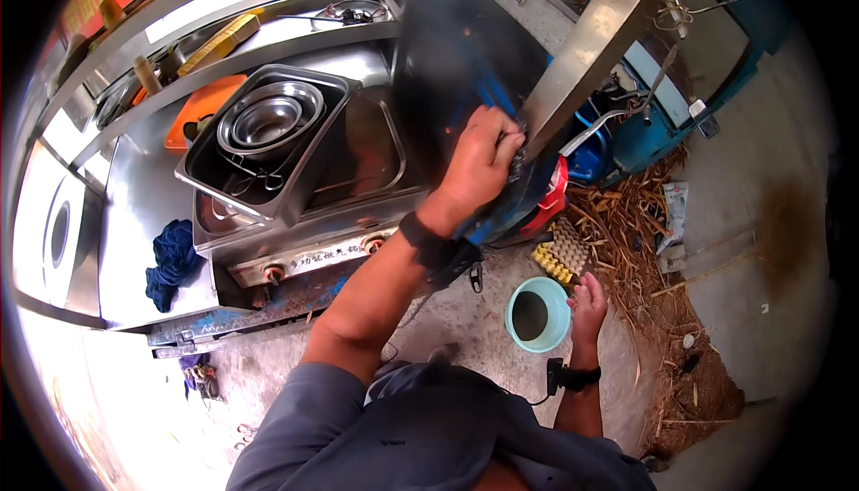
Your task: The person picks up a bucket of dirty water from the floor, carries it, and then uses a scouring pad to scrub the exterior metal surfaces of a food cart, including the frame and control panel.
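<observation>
My left hand [478, 152] reaches forward and grips a dark scouring pad, probably steel wool [518, 156]. It presses the pad to the lower end of an upright metal post [590, 41], beside a dark, blue-streaked panel [463, 41]. My right hand [589, 306] hangs at my right side, fingers loosely apart and holding nothing. In the picture it overlaps the edge of a light-green plastic basin [564, 330] on the floor; the basin holds dark liquid. Whether the hand touches the basin I cannot tell.
To the left, a stainless-steel counter [141, 202] carries a deep steel pan [335, 98] with nested bowls [268, 122], and a blue cloth [171, 263]. A knobbed burner panel [315, 256] faces me. Egg trays [567, 249] and wood scraps [617, 222] lie right.
</observation>
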{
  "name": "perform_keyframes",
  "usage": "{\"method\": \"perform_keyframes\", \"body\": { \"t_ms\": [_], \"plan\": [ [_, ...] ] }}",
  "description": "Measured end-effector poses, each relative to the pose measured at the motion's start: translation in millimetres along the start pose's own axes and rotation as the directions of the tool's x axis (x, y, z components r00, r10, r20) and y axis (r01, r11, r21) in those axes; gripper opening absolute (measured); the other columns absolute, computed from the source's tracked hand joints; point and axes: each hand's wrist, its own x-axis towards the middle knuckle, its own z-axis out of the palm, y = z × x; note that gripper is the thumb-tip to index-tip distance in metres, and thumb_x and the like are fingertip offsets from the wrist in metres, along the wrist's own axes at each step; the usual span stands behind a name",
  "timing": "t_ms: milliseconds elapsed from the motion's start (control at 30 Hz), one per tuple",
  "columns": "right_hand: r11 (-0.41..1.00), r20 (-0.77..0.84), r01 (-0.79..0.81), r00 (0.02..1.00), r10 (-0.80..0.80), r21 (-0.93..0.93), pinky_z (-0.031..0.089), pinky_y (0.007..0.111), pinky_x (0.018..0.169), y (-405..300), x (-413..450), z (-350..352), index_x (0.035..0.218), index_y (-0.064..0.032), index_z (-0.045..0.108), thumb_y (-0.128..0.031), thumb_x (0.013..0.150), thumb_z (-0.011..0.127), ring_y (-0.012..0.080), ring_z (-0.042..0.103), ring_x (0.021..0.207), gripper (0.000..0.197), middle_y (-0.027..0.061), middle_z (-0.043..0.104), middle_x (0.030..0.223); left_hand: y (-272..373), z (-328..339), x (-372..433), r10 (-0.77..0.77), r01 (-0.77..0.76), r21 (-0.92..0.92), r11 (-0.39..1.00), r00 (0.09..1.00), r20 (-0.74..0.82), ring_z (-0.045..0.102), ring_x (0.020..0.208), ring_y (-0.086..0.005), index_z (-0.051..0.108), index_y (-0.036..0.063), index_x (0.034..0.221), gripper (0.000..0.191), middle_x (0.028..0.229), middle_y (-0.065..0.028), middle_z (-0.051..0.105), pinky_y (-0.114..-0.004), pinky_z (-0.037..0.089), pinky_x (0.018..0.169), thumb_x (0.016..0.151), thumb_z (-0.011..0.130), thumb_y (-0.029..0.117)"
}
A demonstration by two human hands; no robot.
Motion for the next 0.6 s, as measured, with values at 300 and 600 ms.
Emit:
{"method": "perform_keyframes", "body": {
  "t_ms": [300, 600],
  "plan": [
    [0.994, -0.013, -0.080, 0.997, 0.079, -0.076, 0.046, 0.024, 0.065, 0.3, -8.5, -4.9, 0.119, -0.0024, 0.045, -0.012, 0.086, 0.044, 0.0139, 0.053, 0.088, 0.034, 0.0088, 0.050, 0.114, -32.8, 24.0, -38.6, -0.375, 0.366, -0.160, 0.917, 0.927, -0.026, 0.049, 0.078, -0.0312, 0.049, 0.0010, 0.087, 0.011, 0.079, -0.0144, 0.051, -0.035, 0.040, 0.069, 0.079, 0.053, 0.007],
    [0.992, -0.094, -0.003, 0.996, -0.009, -0.125, 0.047, 0.024, 0.063, 11.4, -19.7, -33.8, 0.118, -0.0017, 0.046, -0.011, 0.085, 0.045, 0.0133, 0.053, 0.086, 0.034, 0.0082, 0.051, 0.112, -4.7, 35.4, -24.6, -0.035, 0.047, 0.118, 0.992, 0.994, -0.101, 0.049, 0.084, -0.0372, 0.043, 0.0019, 0.106, 0.027, 0.097, -0.0196, 0.044, -0.041, 0.041, 0.071, 0.081, 0.051, 0.011]
  ]
}}
